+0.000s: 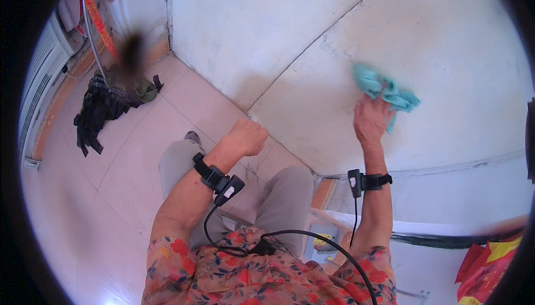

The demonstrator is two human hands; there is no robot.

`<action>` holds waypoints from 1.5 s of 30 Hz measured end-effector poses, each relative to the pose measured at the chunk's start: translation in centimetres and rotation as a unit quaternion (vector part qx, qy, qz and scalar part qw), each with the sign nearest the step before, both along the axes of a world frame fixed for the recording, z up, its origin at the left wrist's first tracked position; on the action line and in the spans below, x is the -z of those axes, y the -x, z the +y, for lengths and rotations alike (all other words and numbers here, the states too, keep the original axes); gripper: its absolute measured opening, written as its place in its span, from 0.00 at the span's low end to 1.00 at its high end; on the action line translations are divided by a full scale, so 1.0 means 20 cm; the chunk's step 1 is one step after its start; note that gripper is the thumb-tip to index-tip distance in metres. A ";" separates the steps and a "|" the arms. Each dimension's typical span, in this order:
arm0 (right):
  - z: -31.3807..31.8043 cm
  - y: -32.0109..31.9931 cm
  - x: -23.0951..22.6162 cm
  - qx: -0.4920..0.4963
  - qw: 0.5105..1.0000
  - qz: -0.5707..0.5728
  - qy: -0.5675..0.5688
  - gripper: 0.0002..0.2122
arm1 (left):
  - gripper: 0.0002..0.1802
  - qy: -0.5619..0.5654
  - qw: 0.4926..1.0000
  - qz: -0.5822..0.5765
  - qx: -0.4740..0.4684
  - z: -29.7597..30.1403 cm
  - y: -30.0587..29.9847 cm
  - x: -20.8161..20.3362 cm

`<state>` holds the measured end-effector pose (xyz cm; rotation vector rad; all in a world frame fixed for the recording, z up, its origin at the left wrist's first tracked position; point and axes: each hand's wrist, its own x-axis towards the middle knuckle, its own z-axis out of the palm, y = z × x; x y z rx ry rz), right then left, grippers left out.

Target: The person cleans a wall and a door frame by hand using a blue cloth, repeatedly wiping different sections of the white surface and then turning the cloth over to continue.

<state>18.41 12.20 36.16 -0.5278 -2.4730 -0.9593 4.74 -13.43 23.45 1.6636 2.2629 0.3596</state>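
Note:
My right hand [372, 118] presses a crumpled teal cloth [390, 90] flat against the white wall [446, 37], fingers spread over the cloth's lower part. My left hand [248, 136] is curled into a fist near the wall's protruding corner [251, 110], holding nothing that I can see. Both wrists carry black strap-on devices with a cable running down to my flowered shirt.
A black mop head [97, 110] with a metal handle lies on the tiled floor [83, 204] at the left, beside a white louvred unit [39, 76]. A small wooden stand [326, 232] sits under my right arm. Red and yellow packaging [490, 266] shows at the lower right.

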 end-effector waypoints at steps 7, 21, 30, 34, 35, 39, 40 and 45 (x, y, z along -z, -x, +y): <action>0.19 -0.28 -0.35 -0.017 0.954 0.298 -0.025 0.25 | 0.15 0.038 0.999 -0.020 0.020 0.00 0.00 0.02; 0.07 -0.07 -0.13 -0.012 0.997 0.052 -0.053 0.18 | 0.14 0.008 1.000 -0.010 0.027 0.01 0.00 0.03; 0.45 -0.57 -0.13 0.092 0.892 0.440 0.055 0.27 | 0.13 0.030 0.999 0.002 0.019 0.00 -0.01 0.02; 0.53 -0.63 -0.15 0.131 0.855 0.500 0.048 0.27 | 0.13 0.035 0.999 -0.001 0.016 0.00 -0.02 0.01; 0.53 -0.62 -0.19 0.143 0.848 0.507 0.048 0.27 | 0.13 0.034 0.999 -0.001 0.016 0.00 -0.02 0.01; 0.60 -0.62 -0.47 0.124 0.863 0.489 -0.005 0.27 | 0.12 0.031 0.999 -0.007 0.024 0.02 -0.03 0.01; 0.58 -0.57 -0.54 0.100 0.879 0.465 -0.028 0.27 | 0.12 0.023 0.999 -0.006 0.025 0.01 -0.03 0.02; 0.25 -0.17 -0.78 0.011 0.956 0.291 -0.044 0.24 | 0.14 0.025 0.999 -0.007 0.036 0.01 -0.02 0.05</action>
